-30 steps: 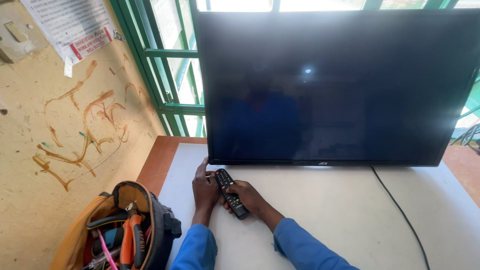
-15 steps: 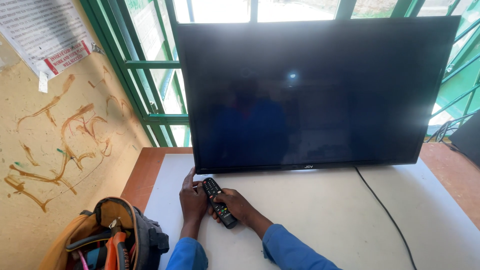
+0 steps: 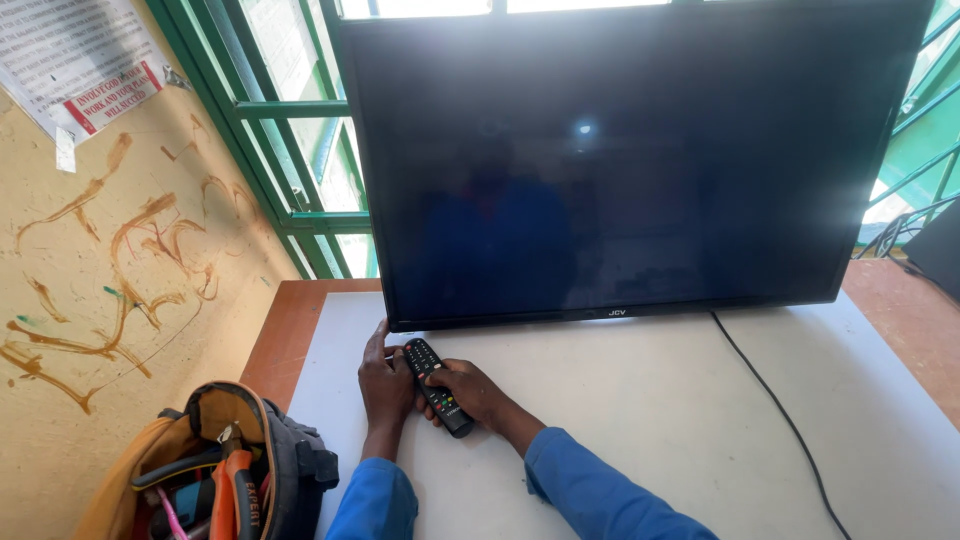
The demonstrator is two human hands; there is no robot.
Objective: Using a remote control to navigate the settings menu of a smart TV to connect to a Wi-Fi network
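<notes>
A black remote control (image 3: 433, 385) with coloured buttons lies across both my hands, just above the white tabletop (image 3: 680, 400). My right hand (image 3: 470, 392) grips it from the right with the thumb on the buttons. My left hand (image 3: 385, 380) holds its left side, fingers stretched up towards the bottom edge of the television. The large flat television (image 3: 620, 160) stands upright right behind my hands, its screen dark. Both sleeves are blue.
An open tool bag (image 3: 225, 470) with orange-handled tools sits at the lower left, beside the table. A black cable (image 3: 775, 410) runs from the television across the table to the right. Yellow wall left, green window frame (image 3: 280, 130) behind.
The view has drawn closer and shifted, so the television fills more of the frame. Both hands stay on the remote control in the same spot.
</notes>
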